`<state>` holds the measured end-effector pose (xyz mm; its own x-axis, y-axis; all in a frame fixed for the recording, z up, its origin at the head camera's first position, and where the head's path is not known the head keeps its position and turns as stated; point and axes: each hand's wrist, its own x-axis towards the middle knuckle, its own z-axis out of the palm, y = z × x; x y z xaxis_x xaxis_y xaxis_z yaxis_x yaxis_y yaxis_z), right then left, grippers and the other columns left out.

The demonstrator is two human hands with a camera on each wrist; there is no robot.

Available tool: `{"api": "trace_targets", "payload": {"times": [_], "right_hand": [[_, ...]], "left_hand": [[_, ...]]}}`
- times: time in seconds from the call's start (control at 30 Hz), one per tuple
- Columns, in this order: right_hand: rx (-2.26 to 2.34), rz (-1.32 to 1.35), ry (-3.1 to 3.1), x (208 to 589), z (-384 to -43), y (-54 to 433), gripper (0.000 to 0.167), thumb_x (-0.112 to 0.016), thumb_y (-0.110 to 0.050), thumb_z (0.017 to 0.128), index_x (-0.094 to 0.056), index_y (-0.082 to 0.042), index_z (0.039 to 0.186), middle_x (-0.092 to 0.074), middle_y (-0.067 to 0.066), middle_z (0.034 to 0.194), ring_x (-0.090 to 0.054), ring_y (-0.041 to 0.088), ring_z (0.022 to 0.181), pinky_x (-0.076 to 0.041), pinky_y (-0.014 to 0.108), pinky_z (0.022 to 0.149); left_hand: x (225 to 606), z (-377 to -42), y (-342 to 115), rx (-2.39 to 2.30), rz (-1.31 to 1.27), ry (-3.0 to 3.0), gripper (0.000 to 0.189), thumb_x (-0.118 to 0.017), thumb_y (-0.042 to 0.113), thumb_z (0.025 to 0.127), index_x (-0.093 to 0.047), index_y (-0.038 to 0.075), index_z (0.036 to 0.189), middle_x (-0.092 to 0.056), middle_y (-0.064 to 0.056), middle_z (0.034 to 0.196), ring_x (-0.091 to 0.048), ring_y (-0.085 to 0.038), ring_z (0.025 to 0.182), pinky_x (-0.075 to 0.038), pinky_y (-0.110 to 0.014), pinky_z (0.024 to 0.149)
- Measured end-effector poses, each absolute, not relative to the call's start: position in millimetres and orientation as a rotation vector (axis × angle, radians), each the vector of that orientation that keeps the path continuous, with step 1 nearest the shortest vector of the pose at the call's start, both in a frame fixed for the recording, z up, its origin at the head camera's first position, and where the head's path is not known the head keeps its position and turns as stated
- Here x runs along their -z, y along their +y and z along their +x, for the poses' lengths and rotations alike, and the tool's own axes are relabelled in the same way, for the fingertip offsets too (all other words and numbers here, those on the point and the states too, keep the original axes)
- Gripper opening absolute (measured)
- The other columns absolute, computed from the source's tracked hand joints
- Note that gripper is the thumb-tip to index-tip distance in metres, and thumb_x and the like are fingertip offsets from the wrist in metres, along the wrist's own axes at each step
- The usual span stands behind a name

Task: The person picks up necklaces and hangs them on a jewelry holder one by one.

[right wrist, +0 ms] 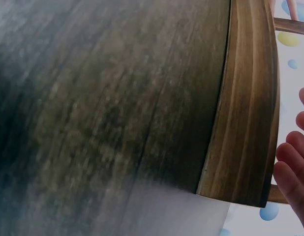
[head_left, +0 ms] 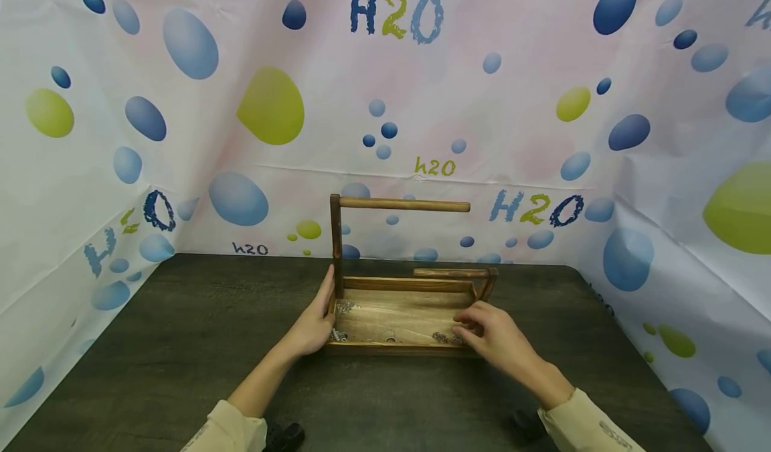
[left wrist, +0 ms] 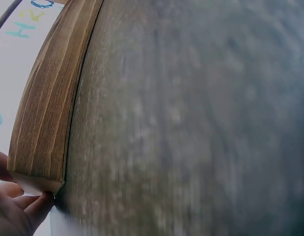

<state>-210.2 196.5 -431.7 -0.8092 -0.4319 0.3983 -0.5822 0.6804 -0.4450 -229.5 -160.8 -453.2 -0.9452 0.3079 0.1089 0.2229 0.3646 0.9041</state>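
A wooden jewelry stand (head_left: 397, 349) sits on the dark table, with a shallow tray base, a tall bar at the left and a low bar at the right. Small silvery chains (head_left: 345, 307) lie in the tray's left side, a ring-like piece (head_left: 391, 337) near its front middle, and a darker chain (head_left: 442, 337) at front right. My left hand (head_left: 313, 319) grips the stand's left end, thumb at the rim, fingers along the outside. Above the tray's right end hovers my right hand (head_left: 496, 337), fingers loosely bent beside the darker chain, nothing visible between them.
The dark wood-grain table (head_left: 199, 345) extends around the stand. Behind and on both sides hangs a white sheet (head_left: 373, 70) printed with blue and green drops. Small black objects (head_left: 286, 436) show at the near edge by my forearms.
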Motion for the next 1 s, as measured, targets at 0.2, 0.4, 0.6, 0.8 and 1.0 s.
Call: {"api": "trace_targets", "payload": {"times": [0.2, 0.4, 0.6, 0.8, 1.0], "right_hand": [[-0.819, 0.842, -2.739, 432, -213, 195, 0.012, -0.076, -0.014, 0.090, -0.076, -0.010, 0.101, -0.062, -0.009, 0.090, -0.061, 0.005, 0.078, -0.054, 0.027, 0.067], [-0.830, 0.872, -2.781, 435, -216, 193, 0.012, -0.076, -0.015, 0.090, -0.076, -0.011, 0.101, -0.064, -0.009, 0.092, -0.062, 0.005, 0.078, -0.053, 0.026, 0.068], [-0.815, 0.912, -2.785, 438, -220, 192, 0.009, -0.076, -0.014, 0.090, -0.076, -0.012, 0.099, -0.064, -0.009, 0.091, -0.062, 0.005, 0.078, -0.053, 0.026, 0.067], [-0.845, 0.939, -2.830, 438, -226, 190, 0.010, -0.075, -0.013, 0.090, -0.077, -0.010, 0.099, -0.066, -0.009, 0.089, -0.062, 0.005, 0.077, -0.053, 0.026, 0.066], [-0.858, 0.960, -2.881, 436, -231, 187, 0.011, -0.074, -0.013, 0.091, -0.077, -0.009, 0.100, -0.067, -0.008, 0.089, -0.063, 0.005, 0.077, -0.054, 0.026, 0.067]], "left_hand": [[453, -230, -160, -1.643, 0.469, 2.545, 0.092, -0.031, -0.018, 0.094, 0.014, 0.026, 0.161, 0.004, -0.016, 0.167, -0.002, -0.033, 0.151, -0.013, -0.055, 0.117], [452, -228, -160, -1.626, 0.484, 2.565, 0.090, -0.031, -0.017, 0.095, 0.013, 0.024, 0.162, 0.004, -0.015, 0.167, -0.002, -0.034, 0.151, -0.010, -0.056, 0.117], [453, -228, -160, -1.616, 0.489, 2.574, 0.090, -0.031, -0.018, 0.095, 0.013, 0.023, 0.162, 0.006, -0.013, 0.167, -0.001, -0.033, 0.151, -0.008, -0.055, 0.118], [454, -228, -160, -1.607, 0.497, 2.586, 0.089, -0.031, -0.017, 0.094, 0.012, 0.021, 0.162, 0.006, -0.014, 0.167, -0.003, -0.034, 0.151, -0.008, -0.056, 0.117], [453, -227, -160, -1.605, 0.484, 2.588, 0.088, -0.031, -0.016, 0.095, 0.012, 0.023, 0.162, 0.005, -0.013, 0.167, -0.003, -0.034, 0.151, -0.008, -0.055, 0.117]]}}
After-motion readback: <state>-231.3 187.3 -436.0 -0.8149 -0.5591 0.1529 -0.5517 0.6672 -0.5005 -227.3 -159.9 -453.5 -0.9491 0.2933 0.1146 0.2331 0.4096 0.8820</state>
